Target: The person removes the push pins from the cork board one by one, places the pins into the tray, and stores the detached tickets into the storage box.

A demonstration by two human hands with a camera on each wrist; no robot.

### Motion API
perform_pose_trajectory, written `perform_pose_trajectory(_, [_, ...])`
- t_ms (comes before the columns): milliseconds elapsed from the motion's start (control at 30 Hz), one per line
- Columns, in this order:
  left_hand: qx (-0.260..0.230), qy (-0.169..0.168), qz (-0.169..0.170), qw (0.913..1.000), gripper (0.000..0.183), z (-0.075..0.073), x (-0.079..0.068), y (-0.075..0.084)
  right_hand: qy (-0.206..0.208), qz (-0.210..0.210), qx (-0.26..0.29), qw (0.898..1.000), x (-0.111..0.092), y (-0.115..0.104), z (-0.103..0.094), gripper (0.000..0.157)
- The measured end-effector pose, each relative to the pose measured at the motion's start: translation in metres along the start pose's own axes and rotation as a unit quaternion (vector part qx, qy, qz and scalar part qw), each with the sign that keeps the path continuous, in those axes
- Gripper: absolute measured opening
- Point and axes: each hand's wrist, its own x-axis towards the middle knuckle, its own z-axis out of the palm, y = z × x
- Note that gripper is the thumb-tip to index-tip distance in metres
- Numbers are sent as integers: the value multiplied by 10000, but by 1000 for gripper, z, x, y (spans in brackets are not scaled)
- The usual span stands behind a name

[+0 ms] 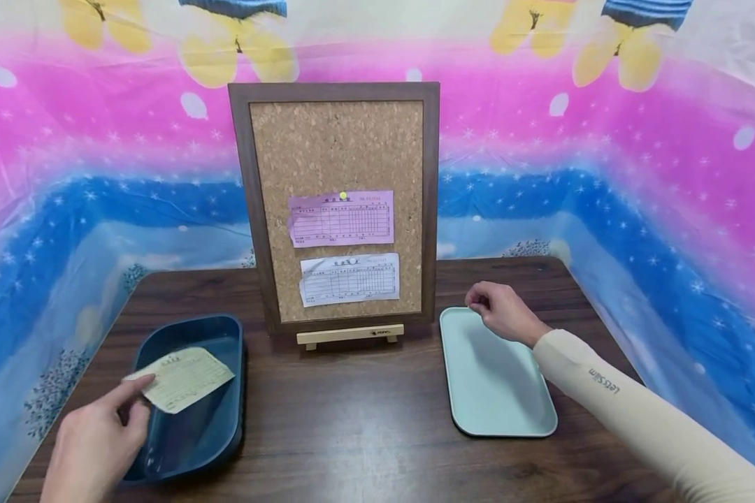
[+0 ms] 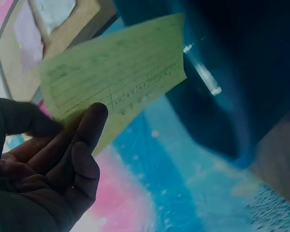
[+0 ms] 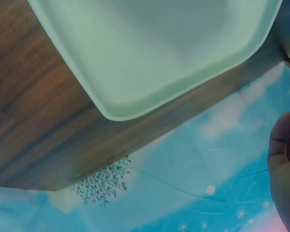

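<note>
Eight o'clock in the head view, and the left hand [image 1: 97, 439] runs out at the bottom edge! The yellow slip [image 1: 185, 377] and that hand cover the bin [image 1: 226, 426] along its nine o'clock rim; its print, too small to read. Same story on the pink slip [image 1: 341, 230] and white slip [image 1: 352, 285]. Over at four o'clock, the right hand [image 1: 506, 313] masks the tray [image 1: 500, 398] at its one o'clock corner, and whether those curled fingers pinch anything, nobody can tell! The sleeve [image 1: 629, 398] leaves frame at four. Left wrist view: bin blurred, sliced off at two; board [image 2: 87, 19] clipped at eleven. Right wrist view: tray cropped at twelve, hand at four.
</note>
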Motion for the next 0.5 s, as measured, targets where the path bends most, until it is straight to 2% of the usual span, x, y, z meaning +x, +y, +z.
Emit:
perform_pose_trajectory(233, [-32, 193, 399, 9990, 11, 17, -11, -8, -251, 106, 26, 9996, -4, 4, 5, 13])
perform_pose_trajectory(433, [118, -105, 811, 9966, 10, 32, -20, -16, -720, 266, 98, 9970, -8, 11, 13, 11])
perform_pose_trajectory(500, [119, -181, 845, 9962, 10, 38, -22, -18, -793, 286, 46, 9964, -10, 14, 16, 11])
